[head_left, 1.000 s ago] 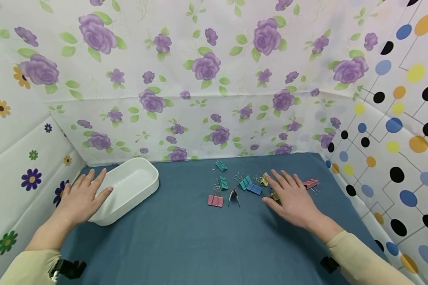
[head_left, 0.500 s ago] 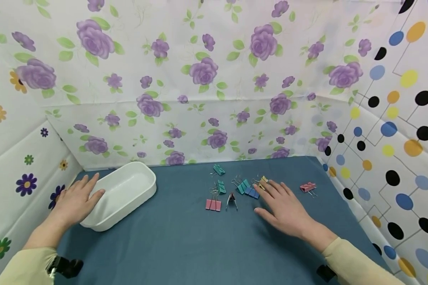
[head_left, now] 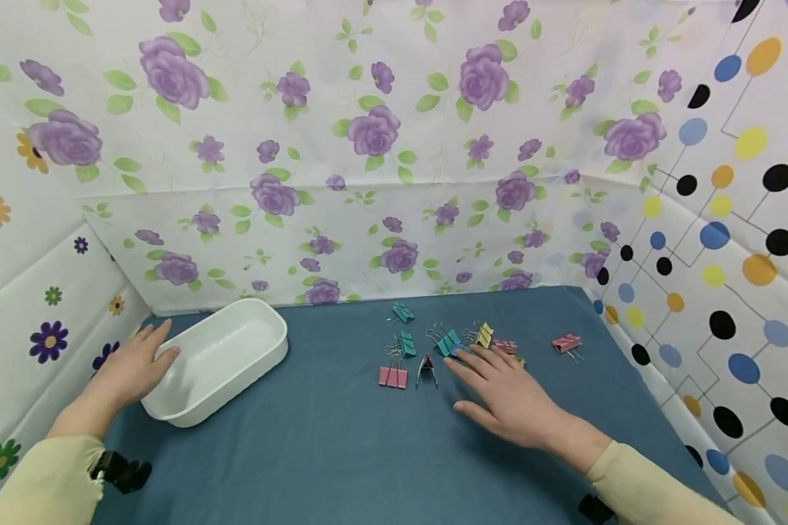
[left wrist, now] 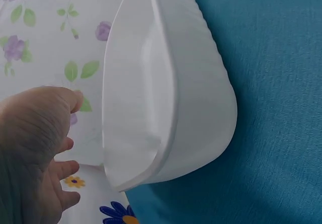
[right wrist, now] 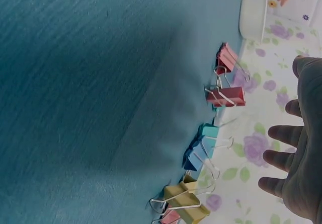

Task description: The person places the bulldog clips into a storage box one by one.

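My left hand (head_left: 128,367) hovers at the left side of a white plastic tray (head_left: 193,402), its fingers loosely extended and holding nothing. A gap shows between thumb and tray in the left wrist view. Over the front of a group of binder clips, my right hand (head_left: 508,399) is held with fingers spread. It partly covers the blue clip (right wrist: 197,153). Around it lie a yellow clip (head_left: 484,335), several teal clips, one of them (head_left: 448,342) right by the fingertips, and a pink clip (head_left: 392,377). A red clip (head_left: 427,370) stands on its open side.
Farther right, another pink clip (head_left: 567,344) lies apart from the group. Blue cloth (head_left: 341,452) covers the table. A floral sheet (head_left: 341,240) rises behind it, and a dotted sheet (head_left: 716,350) borders the right side.
My right hand has moved left and a little nearer, uncovering a pink clip and a yellowish one. My left hand has drawn slightly left from over the tray. The head view has shifted slightly.
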The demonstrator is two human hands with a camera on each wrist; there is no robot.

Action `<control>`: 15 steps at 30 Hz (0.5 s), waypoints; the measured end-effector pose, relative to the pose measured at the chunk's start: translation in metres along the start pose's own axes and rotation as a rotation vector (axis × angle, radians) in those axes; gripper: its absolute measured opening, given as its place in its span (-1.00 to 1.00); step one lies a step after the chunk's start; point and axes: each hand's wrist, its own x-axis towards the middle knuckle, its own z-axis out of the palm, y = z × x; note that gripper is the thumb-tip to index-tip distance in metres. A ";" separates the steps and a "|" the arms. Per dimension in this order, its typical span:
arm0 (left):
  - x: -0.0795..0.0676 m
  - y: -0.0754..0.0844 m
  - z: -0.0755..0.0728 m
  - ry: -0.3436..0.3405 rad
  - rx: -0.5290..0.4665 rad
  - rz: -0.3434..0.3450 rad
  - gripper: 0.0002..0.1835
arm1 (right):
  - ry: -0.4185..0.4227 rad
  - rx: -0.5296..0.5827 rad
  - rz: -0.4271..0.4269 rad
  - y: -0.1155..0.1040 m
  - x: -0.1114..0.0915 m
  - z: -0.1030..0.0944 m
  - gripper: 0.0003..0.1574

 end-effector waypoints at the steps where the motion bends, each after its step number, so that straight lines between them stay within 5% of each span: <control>1: 0.000 -0.002 -0.001 -0.009 -0.017 -0.005 -0.18 | -0.012 0.002 -0.004 -0.001 0.000 0.000 -0.12; 15: 0.004 -0.019 0.004 -0.076 -0.215 -0.106 -0.32 | -0.071 0.013 -0.043 -0.007 0.001 0.004 -0.12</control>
